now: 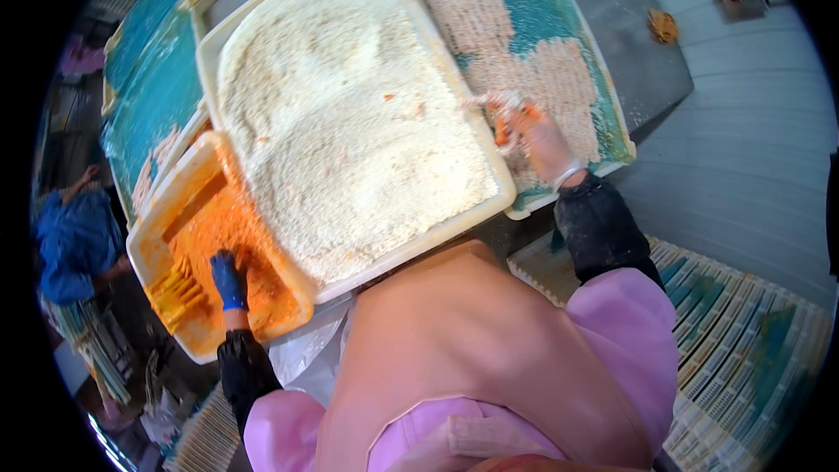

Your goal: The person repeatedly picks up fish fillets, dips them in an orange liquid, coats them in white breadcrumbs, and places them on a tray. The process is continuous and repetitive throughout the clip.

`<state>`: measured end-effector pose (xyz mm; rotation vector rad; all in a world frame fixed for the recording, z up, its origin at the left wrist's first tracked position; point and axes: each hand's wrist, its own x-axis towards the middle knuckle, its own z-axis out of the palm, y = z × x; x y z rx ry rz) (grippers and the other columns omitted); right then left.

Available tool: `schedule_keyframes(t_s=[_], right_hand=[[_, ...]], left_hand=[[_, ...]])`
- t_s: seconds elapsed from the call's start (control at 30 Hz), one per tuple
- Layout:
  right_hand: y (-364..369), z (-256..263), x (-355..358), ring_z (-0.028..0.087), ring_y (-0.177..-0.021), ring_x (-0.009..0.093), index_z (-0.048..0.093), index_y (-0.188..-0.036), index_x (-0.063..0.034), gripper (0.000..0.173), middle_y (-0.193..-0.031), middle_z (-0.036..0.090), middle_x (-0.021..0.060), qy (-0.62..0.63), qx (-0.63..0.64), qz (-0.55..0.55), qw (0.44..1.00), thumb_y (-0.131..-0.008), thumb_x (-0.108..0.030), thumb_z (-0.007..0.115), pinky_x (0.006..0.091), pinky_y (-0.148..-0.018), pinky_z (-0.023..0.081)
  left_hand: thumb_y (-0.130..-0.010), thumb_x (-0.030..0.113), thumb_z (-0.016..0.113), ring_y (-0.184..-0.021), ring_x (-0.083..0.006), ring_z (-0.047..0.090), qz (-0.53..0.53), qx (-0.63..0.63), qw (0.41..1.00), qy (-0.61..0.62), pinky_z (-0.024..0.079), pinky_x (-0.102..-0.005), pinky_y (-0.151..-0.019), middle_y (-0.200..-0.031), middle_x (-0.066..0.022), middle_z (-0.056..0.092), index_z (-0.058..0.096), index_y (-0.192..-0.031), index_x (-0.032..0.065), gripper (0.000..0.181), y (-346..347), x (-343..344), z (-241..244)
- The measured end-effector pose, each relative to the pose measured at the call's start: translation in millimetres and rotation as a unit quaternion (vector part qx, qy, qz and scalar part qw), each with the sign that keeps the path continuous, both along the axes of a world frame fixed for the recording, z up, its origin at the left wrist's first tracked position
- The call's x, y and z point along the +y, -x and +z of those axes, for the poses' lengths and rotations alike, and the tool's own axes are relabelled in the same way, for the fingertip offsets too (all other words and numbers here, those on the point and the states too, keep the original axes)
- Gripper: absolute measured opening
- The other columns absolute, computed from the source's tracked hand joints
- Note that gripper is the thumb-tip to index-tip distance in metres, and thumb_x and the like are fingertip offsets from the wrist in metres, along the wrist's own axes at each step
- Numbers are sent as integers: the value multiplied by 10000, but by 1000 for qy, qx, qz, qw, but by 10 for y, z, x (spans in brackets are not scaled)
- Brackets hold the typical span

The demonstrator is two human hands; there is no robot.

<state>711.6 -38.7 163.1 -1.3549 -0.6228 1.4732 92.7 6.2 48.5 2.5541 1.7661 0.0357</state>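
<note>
My left hand (228,278), in a blue glove, dips its fingers into the orange batter (223,223) of a white plastic tub; whether it grips anything there I cannot make out. A clear glove stained orange covers my right hand (534,134), which holds a blurred crumb-coated strip (501,101) over the edge of the right tray (616,111). Rows of coated strips (557,92) lie on that tray's blue-green liner. Between my hands sits a large white tray of pale breadcrumbs (347,111), with a few orange bits on top.
Yellow strips or tines (175,295) lie in the tub's left end. Another blue-lined tray (154,78) at left carries a few pale strips. Stacked white trays (734,341) stand at lower right. A person in blue (75,242) is at far left. A metal table (645,78) supports the trays.
</note>
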Motion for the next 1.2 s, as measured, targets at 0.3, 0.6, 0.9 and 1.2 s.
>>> schedule_keyframes(t_s=[0.3,0.6,0.9,1.2], right_hand=[[-2009,-569,-337,385,-508,79,517,-1065,-31,238,-706,503,13,160,-316,-136,925,-890,-181,457,245,-465,336],[-2448,-1501,-1268,426,-1144,307,423,-1238,-57,480,-1237,454,168,244,-657,17,713,-796,-160,579,368,-930,363],[-2299,-1233,-1103,539,-915,270,466,-1217,-66,417,-1035,561,180,225,-578,-35,784,-809,-150,471,358,-765,418],[-1529,-1011,-502,455,-1070,146,395,-1289,-37,473,-1247,467,101,-11,-429,-95,898,-818,-6,415,231,-897,333]], left_hand=[[-602,30,684,-816,-325,545,212,-174,931,243,457,-367,-688,-891,-159,550,556,-900,15,324,399,-159,-370],[-667,35,629,-913,-332,537,153,-86,972,154,455,-338,-772,-933,-194,575,595,-863,-35,210,23,-202,-210],[-726,51,606,-960,-271,514,163,-203,947,188,421,-323,-828,-1072,-161,523,508,-1069,-27,366,-78,-123,-369],[-630,122,690,-924,-348,489,72,-192,967,149,413,-401,-800,-981,-184,519,500,-984,34,412,-517,706,-289]])
